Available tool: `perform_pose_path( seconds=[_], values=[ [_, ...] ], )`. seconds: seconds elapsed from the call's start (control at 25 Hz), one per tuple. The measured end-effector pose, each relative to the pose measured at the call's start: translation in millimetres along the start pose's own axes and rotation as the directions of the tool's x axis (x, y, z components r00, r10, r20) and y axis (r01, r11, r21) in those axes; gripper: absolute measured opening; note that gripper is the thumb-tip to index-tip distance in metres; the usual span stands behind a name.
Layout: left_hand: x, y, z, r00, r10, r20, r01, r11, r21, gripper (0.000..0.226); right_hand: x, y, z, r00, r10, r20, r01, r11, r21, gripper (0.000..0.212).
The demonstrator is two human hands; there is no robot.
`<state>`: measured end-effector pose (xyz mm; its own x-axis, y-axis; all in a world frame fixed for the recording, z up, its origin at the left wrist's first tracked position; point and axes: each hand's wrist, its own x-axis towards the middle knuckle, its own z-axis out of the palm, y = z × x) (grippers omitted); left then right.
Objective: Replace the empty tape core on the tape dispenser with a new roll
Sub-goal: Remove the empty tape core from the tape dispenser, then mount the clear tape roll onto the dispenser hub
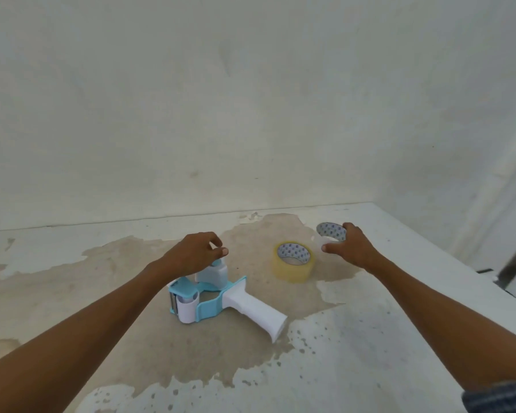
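A light-blue and white plastic tape dispenser [218, 296] with a pistol-style white handle lies on its side near the middle of a white desk [399, 338] whose paint has worn away in large tan patches. The handle points toward the person and to the right, while the roller end faces left. The left hand [195, 253] hovers over the far end of the dispenser, at the white hub; its grip is narrow, the fingers curled and the thumb close to the fingertips, though whether they actually touch the hub cannot be told.

Just right of the dispenser, and apart from it, a full roll of clear, yellowish packing tape [294, 261] lies flat on the desk, its printed cardboard core facing up. Farther right, the right hand [352, 245] holds an empty cardboard tape core [331, 231] with a printed inner face, the grip closed around its near rim, low over the desk behind the new roll.
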<state>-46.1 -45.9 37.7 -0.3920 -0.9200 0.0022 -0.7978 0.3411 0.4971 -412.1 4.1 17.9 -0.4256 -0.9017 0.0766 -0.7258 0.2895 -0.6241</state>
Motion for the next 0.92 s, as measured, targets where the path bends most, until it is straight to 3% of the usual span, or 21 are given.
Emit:
perform_pose_path(
  seconds=[0.2, 0.4, 0.48, 0.56, 0.72, 0.92],
  values=[
    [3.9, 4.1, 8.7, 1.0, 0.002, 0.025, -0.001, 1.0, -0.016, 0.032, -2.8, 30.3, 20.7, 0.995, 0.037, 0.093, -0.037, 0.999, -0.003, 0.067],
    [1.1, 1.3, 2.0, 1.0, 0.017, 0.006, -0.016, 1.0, -0.007, 0.032, -4.8, 7.1, 21.3, 0.991, 0.082, 0.105, -0.075, 0.995, -0.068, 0.085],
    [-0.2, 0.2, -4.0, 1.0, 0.017, 0.011, -0.017, 1.0, 0.001, 0.031, -11.4, -12.5, 23.3, 0.998, -0.037, 0.054, 0.043, 0.994, -0.102, 0.089],
    [-2.2, -1.9, -9.5, 1.0, 0.01, 0.017, -0.01, 1.0, 0.004, 0.029, -20.9, -31.2, 26.8, 0.98, -0.154, 0.123, 0.174, 0.971, -0.167, 0.094],
    [-9.4, -8.5, -20.1, 0.999, 0.033, 0.014, -0.034, 0.999, 0.04, 0.027, -31.1, -51.3, 42.5, 0.911, -0.231, 0.341, 0.37, 0.822, -0.432, 0.147],
    [-22.0, -17.0, -25.4, 0.984, 0.026, 0.174, -0.041, 0.996, 0.082, 0.034, -33.5, -60.4, 55.7, 0.922, -0.187, 0.339, 0.342, 0.801, -0.491, 0.112]
  ],
)
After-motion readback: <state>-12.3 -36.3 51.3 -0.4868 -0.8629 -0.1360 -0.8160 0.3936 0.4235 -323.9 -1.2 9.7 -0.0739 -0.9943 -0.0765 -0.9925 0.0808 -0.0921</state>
